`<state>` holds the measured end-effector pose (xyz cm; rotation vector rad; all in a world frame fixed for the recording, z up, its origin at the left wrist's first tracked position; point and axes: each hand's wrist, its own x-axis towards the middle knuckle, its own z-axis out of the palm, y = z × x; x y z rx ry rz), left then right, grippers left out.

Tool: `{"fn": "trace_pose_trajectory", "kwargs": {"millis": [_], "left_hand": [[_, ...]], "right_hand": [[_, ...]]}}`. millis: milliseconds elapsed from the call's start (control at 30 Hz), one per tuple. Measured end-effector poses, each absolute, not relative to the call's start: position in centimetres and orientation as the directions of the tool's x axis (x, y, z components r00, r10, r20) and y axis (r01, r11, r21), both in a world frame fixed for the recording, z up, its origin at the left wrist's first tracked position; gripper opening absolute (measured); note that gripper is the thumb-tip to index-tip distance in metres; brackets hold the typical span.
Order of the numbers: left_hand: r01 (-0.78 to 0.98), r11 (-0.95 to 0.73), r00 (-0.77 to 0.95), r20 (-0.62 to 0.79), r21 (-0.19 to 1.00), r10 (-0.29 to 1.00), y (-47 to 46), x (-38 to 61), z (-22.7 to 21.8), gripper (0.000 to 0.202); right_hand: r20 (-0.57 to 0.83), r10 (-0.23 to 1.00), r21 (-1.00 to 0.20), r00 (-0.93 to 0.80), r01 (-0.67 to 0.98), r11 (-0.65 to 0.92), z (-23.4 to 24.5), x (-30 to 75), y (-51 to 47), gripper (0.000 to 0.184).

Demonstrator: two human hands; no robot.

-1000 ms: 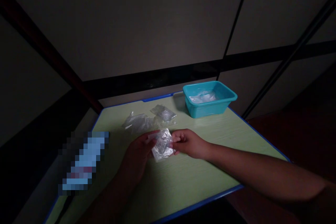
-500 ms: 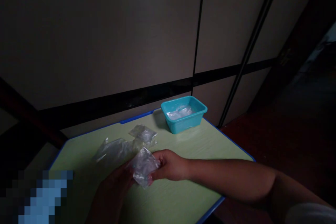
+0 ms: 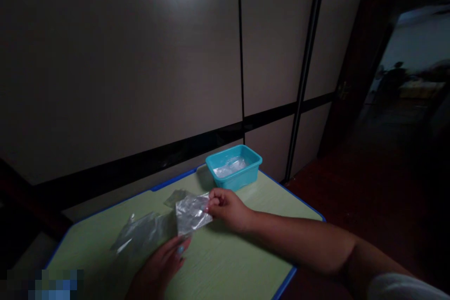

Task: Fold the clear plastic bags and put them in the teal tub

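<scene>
Dim panelled doors (image 3: 123, 79) crossed by a dark band rise behind the scene, with a darker doorway (image 3: 408, 65) off to the right. Before them stands a pale green bench (image 3: 242, 262) with a blue rim. The blue tub (image 3: 239, 180) sits at its far right corner, close to the far edge, with clear plastic film (image 3: 230, 167) inside; its raised wall is the only stiff obstacle near the right hand (image 3: 228, 208).

Toward the bench's left edge lies a loose, crumpled clear bag (image 3: 140, 234), spread beside the left hand (image 3: 163, 260); it could easily snag or slide along. A smaller clear piece (image 3: 176, 197) shows partly hidden behind the held film.

The right hand pinches the right edge of a flat, folded clear packet (image 3: 193, 213) between thumb and fingers, in front of the tub and over the bench's middle. The left hand is at the packet's lower corner, fingers loosely extended; whether it grips cannot be told.

The packet should be very light, limp and slippery, hard to break but apt to spring open. A pinch at opposite edges or corners, across all the layers, would probably keep it flat.
</scene>
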<state>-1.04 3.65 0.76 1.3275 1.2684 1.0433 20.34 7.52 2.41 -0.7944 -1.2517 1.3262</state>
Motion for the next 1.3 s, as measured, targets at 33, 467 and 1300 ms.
{"fn": "trace_pose_trajectory", "kwargs": {"millis": [33, 467, 1300], "left_hand": [[0.112, 0.090, 0.103, -0.102, 0.990, 0.989, 3.8, -1.0, 0.6, 0.062], [-0.098, 0.128, 0.077, -0.121, 0.987, 0.990, 4.0, -0.4, -0.2, 0.071], [0.028, 0.154, 0.166, -0.156, 0.988, 0.974, 4.0, -0.5, 0.3, 0.082]], "right_hand": [[0.232, 0.962, -0.953, -0.147, -0.233, 0.194, 3.4, 21.3, 7.9, 0.052], [-0.031, 0.999, -0.918, 0.041, 0.394, -0.044, 9.9, 32.2, 16.5, 0.023], [-0.308, 0.940, -0.658, -0.145, 0.747, -0.101, 8.9, 31.0, 19.2, 0.033]]}}
